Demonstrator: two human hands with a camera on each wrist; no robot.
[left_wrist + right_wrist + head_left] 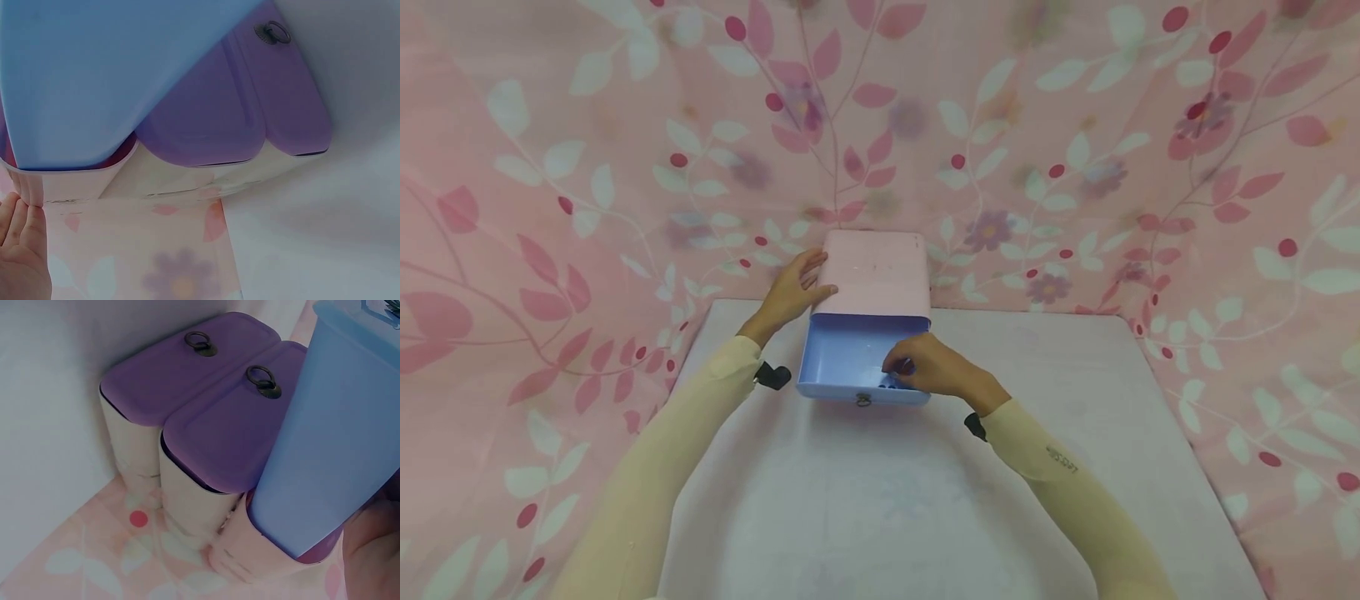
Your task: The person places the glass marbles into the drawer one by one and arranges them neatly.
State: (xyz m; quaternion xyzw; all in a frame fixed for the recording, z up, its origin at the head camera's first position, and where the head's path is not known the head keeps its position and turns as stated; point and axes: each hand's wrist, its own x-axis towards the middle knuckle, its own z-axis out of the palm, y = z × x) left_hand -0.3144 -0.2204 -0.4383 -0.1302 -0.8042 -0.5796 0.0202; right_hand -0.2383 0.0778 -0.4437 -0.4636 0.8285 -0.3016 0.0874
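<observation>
A blue drawer stands pulled out of the top pink box, with a metal ring on its front. My left hand rests on the box's left side, thumb on the top edge and fingers extended. In the left wrist view its fingertips touch the pink wall. My right hand reaches into the drawer's right front corner. Its fingers are bent and pinch a small dark-and-pale thing, largely hidden by the hand; I cannot tell its kind.
Under the blue drawer are two shut purple drawers with ring pulls, in pale casings. The stack stands on a white table at its back edge, before a pink floral curtain. Dark wrist cameras sit at both cuffs.
</observation>
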